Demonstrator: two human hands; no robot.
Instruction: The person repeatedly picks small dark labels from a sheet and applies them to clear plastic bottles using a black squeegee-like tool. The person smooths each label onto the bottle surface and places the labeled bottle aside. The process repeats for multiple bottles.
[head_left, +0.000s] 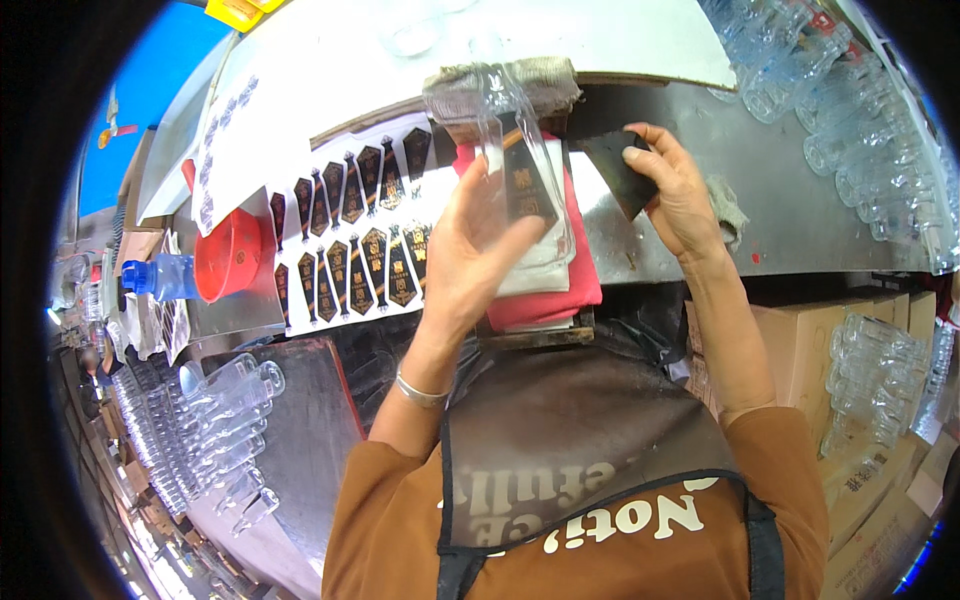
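1. Clear plastic under L fingers (pixel 505 225): fingers spread wide, flat against bottle (pixel 510 150), pressing it down on red pad (pixel 560 290).
2. Black label (pixel 527 190) on bottle face, gold print, tapered shape; sits just beyond L fingertips, seen through/on the clear wall. Can't tell if fully stuck.
3. R fingers (pixel 650 150) curled, pinching black scraper (pixel 618 170) by its top edge; flat, stiff-looking blade, matte, wedge outline. Held just right of bottle, not touching it.
4. Step in hand, prob.: label laid on, bottle steadied, smoothing not yet begun.
5. Next move would call for: scraper brought flat onto label, even stroke along its length, L hand (pixel 470 255) keeping bottle from rolling; thin plastic likely flexes, so light pressure.
6. Red pad soft, cloth-like, folded over a wood block; white sheets between pad and bottle.
7. Outward L: label sheet (pixel 350 235), glossy white backing, rows of same black/gold labels, some slots already peeled bare.
8. Further L: red bowl (pixel 228 255), blue-capped bottle (pixel 160 277), lying on side.
9. Steel bench (pixel 780 200), dull, scratched; grey rag near R hand (pixel 675 185).
10. Stacks of empty clear bottles (pixel 215 410) lower L, also upper R and R side beside cardboard boxes.
11. Silver bangle on L wrist; brown sleeves, dark apron below.
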